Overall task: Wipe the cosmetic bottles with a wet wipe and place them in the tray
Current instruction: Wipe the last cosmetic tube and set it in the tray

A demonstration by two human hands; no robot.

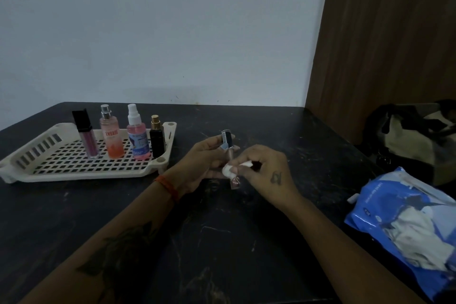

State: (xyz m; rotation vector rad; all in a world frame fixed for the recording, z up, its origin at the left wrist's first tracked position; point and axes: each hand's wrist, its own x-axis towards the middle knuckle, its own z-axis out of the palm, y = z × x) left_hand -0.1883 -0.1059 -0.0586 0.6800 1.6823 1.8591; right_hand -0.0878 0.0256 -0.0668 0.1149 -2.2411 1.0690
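Note:
My left hand (204, 163) grips a slim clear bottle with a dark cap (227, 142), held upright above the black table. My right hand (265, 168) pinches a small folded white wet wipe (230, 168) against the bottle's lower part. A cream perforated tray (61, 168) lies at the left. Along its back edge stand a purple lip gloss with a black cap (86, 138), a pink-orange spray bottle (112, 136), a pink spray bottle with a white pump (137, 136) and a black bottle with a gold cap (157, 138).
A blue pack of wet wipes (404, 224) lies at the right edge of the black table (222, 242). A dark and beige bag (417, 136) sits beyond the table's right side. A white wall stands behind, with a brown wooden panel (385, 32) at the right.

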